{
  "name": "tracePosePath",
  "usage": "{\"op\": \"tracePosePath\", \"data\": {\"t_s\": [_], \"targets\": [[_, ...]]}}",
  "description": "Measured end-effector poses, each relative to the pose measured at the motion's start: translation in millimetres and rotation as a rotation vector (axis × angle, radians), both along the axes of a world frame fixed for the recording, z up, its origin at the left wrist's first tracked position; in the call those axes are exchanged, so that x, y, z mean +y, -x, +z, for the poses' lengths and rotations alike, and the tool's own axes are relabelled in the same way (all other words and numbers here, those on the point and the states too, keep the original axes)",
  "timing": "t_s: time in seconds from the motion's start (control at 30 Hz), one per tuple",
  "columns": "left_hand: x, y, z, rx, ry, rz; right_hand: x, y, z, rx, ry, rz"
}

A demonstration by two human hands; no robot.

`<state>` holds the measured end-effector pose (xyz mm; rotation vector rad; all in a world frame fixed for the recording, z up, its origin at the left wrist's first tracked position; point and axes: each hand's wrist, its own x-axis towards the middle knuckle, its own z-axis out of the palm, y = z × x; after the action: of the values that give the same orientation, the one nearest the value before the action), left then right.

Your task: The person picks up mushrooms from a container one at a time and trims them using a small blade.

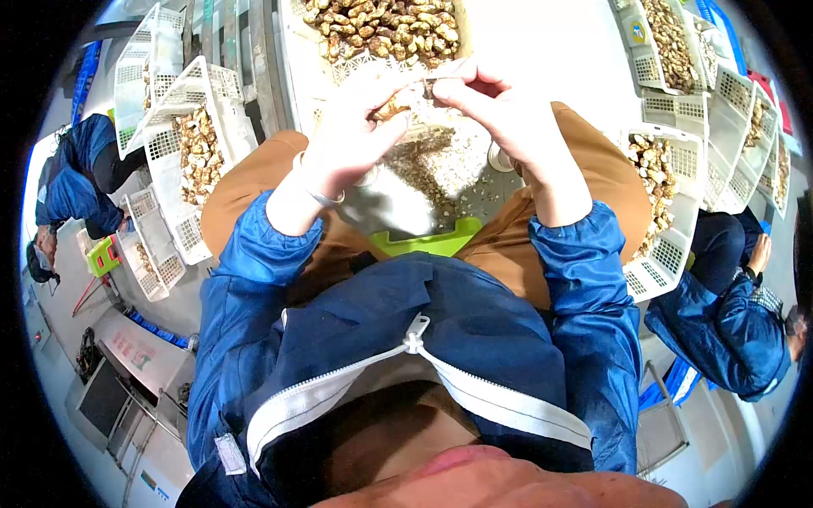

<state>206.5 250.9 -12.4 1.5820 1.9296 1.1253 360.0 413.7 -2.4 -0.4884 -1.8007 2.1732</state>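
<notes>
My left hand (360, 127) is closed around a brown and cream mushroom piece (391, 107), over the near edge of a crate of mushrooms (385, 30). Close beside it on the right, my right hand (487, 102) is pinched at the same piece or at something small; bright glare hides what its fingertips hold. Pale and dark scraps (436, 173) lie on the floor below my hands, between my knees.
White perforated crates with mushrooms stand at the left (199, 152) and right (665, 182). A green plastic edge (432, 241) shows between my thighs. One person (80, 173) is at the far left, another (728, 313) at the right.
</notes>
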Motion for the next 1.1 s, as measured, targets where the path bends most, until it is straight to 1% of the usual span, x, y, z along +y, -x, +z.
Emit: {"op": "tracePosePath", "data": {"t_s": [0.03, 0.07, 0.17, 0.2, 0.3, 0.33, 0.43, 0.47, 0.57, 0.6, 0.7, 0.73, 0.83, 0.87, 0.97, 1.0, 1.1], "targets": [[0.4, 0.3, 0.6, 0.05, 0.0, 0.017, -0.1, 0.7, -0.4, 0.027, 0.033, 0.0], [0.5, -0.1, 1.2, 0.098, 0.001, 0.035, 0.8, 2.0, -2.6, 0.071, -0.12, 0.041], [2.0, -7.4, 7.6, 0.165, 0.012, 0.066, -4.0, 2.9, -11.6, 0.064, -0.427, 0.009], [2.9, -9.4, 10.2, 0.174, 0.014, 0.071, -6.2, 4.0, -12.2, 0.046, -0.297, -0.03], [2.8, -7.2, 13.0, 0.196, 0.018, 0.043, 1.1, 1.1, 3.1, -0.125, 0.062, -0.039], [4.8, -5.7, 14.9, 0.231, -0.031, 0.037, -0.3, 2.5, -2.7, -0.071, 0.138, -0.051], [4.2, -6.8, 14.7, 0.268, 0.002, 0.095, -7.4, 7.3, -17.3, 0.109, -0.137, -0.025], [3.6, -7.4, 14.5, 0.262, -0.004, 0.095, -6.7, 7.4, -17.8, 0.124, -0.364, -0.03], [3.8, -10.1, 12.9, 0.243, -0.026, 0.09, -4.7, 6.8, -9.0, 0.013, -0.182, -0.049], [1.9, -9.5, 10.0, 0.237, -0.006, 0.081, -3.1, 3.9, -1.7, -0.172, -0.174, -0.054], [0.6, -8.6, 12.1, 0.175, 0.017, 0.082, 1.5, 2.4, -9.1, -0.112, 0.048, -0.076], [1.7, -8.4, 13.5, 0.163, -0.017, 0.081, 2.2, 2.1, -9.3, -0.084, 0.08, -0.056], [3.4, -7.1, 19.9, 0.233, -0.029, 0.076, 3.3, 2.6, -11.8, -0.083, 0.08, -0.052], [4.7, -5.2, 18.7, 0.277, -0.052, 0.072, 3.3, 4.6, -9.8, 0.065, 0.132, -0.023], [4.0, -8.0, 15.6, 0.335, -0.03, 0.11, -1.7, 5.5, -13.3, 0.057, -0.18, 0.014], [4.0, -9.4, 15.9, 0.384, -0.033, 0.099, -10.1, 6.6, -14.2, 0.033, -0.168, -0.039], [1.5, -7.9, 9.9, 0.413, -0.024, 0.099, -1.1, 1.9, -1.1, -0.159, -0.152, -0.026]]}}
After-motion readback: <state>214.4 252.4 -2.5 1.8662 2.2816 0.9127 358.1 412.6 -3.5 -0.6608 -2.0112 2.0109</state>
